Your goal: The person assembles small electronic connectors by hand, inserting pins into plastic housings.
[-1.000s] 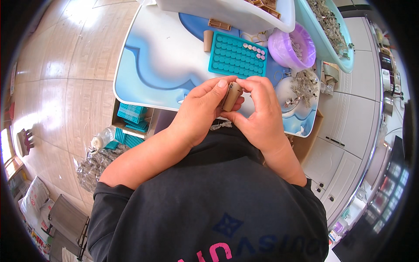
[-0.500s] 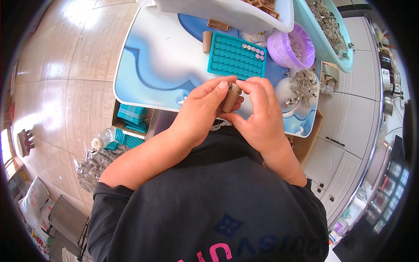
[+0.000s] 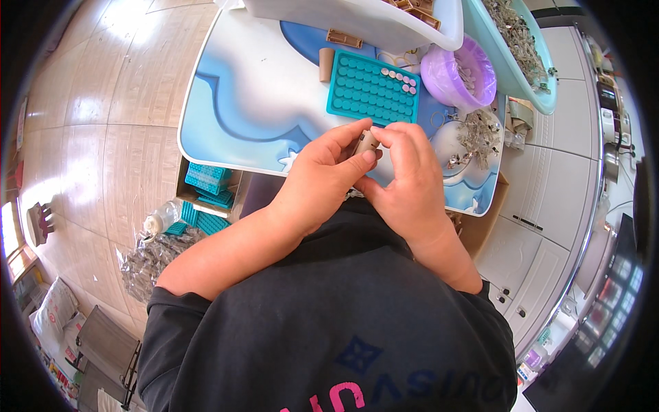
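Over the table's near edge, my left hand (image 3: 317, 172) and my right hand (image 3: 413, 185) both grip a small tan plastic casing (image 3: 368, 141). My left thumb lies across its near side, and my right fingertips rest at its top end. Fingers cover much of the casing, so its lower part is hidden. Just beyond the hands lies a teal tray (image 3: 357, 106) of round pockets, with several pale pinkish discs (image 3: 405, 80) in its far right part. A similar tan casing (image 3: 325, 65) stands against the tray's left side.
An open brown casing piece (image 3: 344, 38) lies behind the tray, near a white bin (image 3: 350, 20). At the right are a lined purple tub (image 3: 434, 77), a pale green basin (image 3: 489, 62) of small parts and a loose pile of metal-and-clear parts (image 3: 478, 137). More teal trays (image 3: 208, 178) sit below left.
My left thumb has slid down from the casing's top to its near side. The casing shows less between the fingers; the hands stay in nearly the same place.
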